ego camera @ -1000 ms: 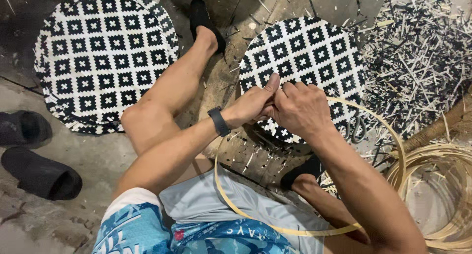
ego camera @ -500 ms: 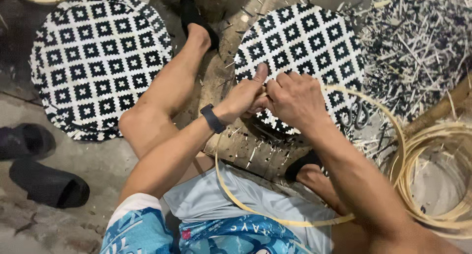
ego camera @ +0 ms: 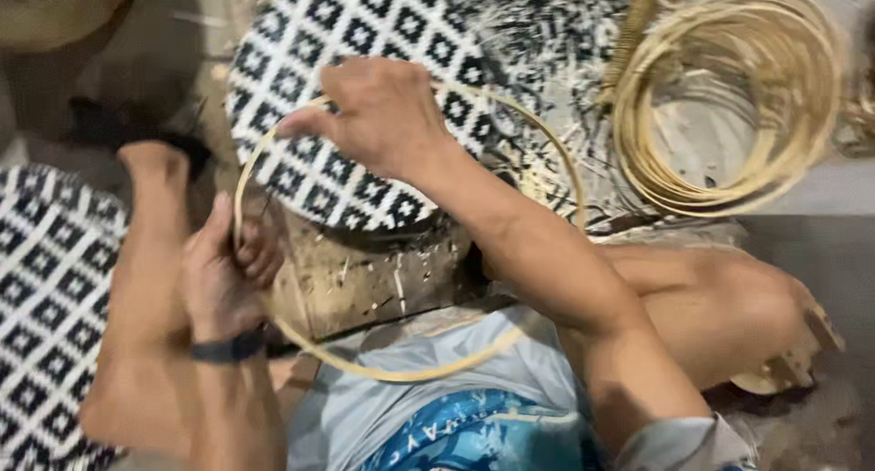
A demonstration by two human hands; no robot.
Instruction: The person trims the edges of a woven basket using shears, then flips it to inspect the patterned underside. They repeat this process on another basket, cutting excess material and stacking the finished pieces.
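A pale rattan hoop (ego camera: 401, 373) circles in front of my lap. My left hand (ego camera: 223, 271) grips its left side, fingers closed around the cane, a dark band on the wrist. My right hand (ego camera: 378, 116) is closed on the hoop's upper edge, above a round woven tray (ego camera: 365, 179) with a black and white diamond pattern. The tray lies on the ground between my legs, partly under the hoop and my right forearm.
A second black and white woven tray (ego camera: 46, 280) lies at the left edge. A coil of several rattan hoops (ego camera: 729, 97) sits at the upper right. Loose black and white strips (ego camera: 547, 61) are scattered behind the tray. My bent right knee (ego camera: 729, 307) fills the right side.
The view has swung right and closer. My hands, together at the tray's edge before, have parted: the left dropped to the hoop's left side, the right stays on top.
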